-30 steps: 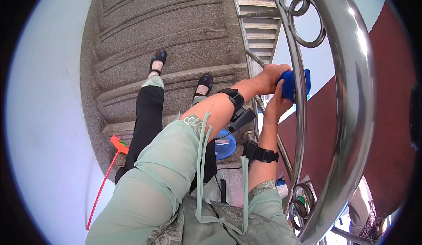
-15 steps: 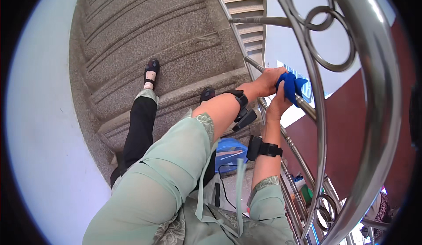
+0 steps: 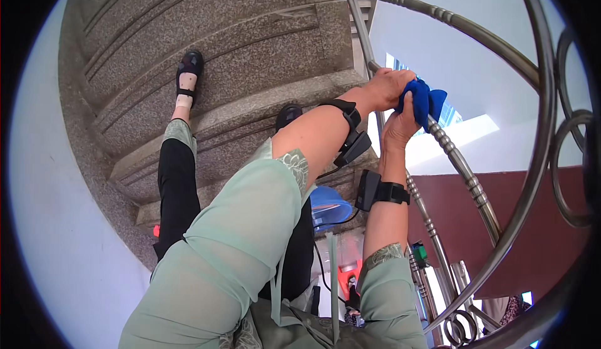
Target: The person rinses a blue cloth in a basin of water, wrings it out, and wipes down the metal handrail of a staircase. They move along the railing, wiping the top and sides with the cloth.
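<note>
The left hand is clenched at the upper-left edge of a blue cloth, which bunches just right of its fingers. Directly below, the right hand grasps the same cloth, thumb upright against it, other fingers mostly hidden. The cloth wraps a ridged steel baluster slanting down-right from the fingers.

Bright and diffuse overall — burnt out to white on the patch right of centre, duller across the steps at upper left. Bowed toward the rim, fringed blue, blackened at the corners — mostly crisp mid-frame.
</note>
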The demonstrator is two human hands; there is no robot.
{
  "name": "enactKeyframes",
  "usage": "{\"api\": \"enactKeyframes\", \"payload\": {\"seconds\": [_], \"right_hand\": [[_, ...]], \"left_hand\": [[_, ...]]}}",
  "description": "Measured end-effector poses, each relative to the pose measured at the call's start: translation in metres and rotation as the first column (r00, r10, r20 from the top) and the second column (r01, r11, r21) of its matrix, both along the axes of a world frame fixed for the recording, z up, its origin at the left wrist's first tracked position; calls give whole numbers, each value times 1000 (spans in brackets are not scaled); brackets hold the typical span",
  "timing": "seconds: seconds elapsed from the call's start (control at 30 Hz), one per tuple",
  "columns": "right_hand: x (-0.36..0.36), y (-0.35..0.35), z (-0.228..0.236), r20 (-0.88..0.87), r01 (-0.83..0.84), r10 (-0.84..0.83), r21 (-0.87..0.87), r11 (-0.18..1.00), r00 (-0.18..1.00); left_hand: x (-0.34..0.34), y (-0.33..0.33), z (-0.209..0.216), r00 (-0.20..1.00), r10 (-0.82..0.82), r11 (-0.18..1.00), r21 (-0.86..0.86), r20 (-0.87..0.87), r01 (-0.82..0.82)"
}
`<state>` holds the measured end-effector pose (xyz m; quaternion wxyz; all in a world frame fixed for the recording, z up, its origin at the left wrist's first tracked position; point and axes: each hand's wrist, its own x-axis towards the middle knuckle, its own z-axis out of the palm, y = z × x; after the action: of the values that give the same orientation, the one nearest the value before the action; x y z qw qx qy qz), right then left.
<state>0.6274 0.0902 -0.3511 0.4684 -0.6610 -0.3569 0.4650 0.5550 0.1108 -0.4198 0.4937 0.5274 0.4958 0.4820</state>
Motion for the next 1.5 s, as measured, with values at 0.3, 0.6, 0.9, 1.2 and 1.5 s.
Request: {"api": "enactKeyframes", "payload": {"seconds": [0.3, 0.6, 0.9, 1.2, 1.5], "right_hand": [[2, -2, -66, -51, -7, 2, -101, 995, 999], [12, -1, -119, 18, -54, 56, -110, 992, 998], [-2, -5, -68, 37, -13, 14, -24, 1000, 999], [-26, -19, 49, 45, 149, -147, -27, 989, 988], [-120, -38, 173, 115, 32, -45, 113, 993, 992]], "left_hand": [[6, -3, -75, 997, 59, 998, -1, 55, -59], [1, -14, -105, 999, 45, 995, -87, 30, -42], [-3, -29, -45, 946, 220, 971, -148, 237, -189], [-17, -26, 70, 910, 325, 946, -78, 258, -315], [-131, -49, 192, 939, 108, 991, -115, 328, -74]]}}
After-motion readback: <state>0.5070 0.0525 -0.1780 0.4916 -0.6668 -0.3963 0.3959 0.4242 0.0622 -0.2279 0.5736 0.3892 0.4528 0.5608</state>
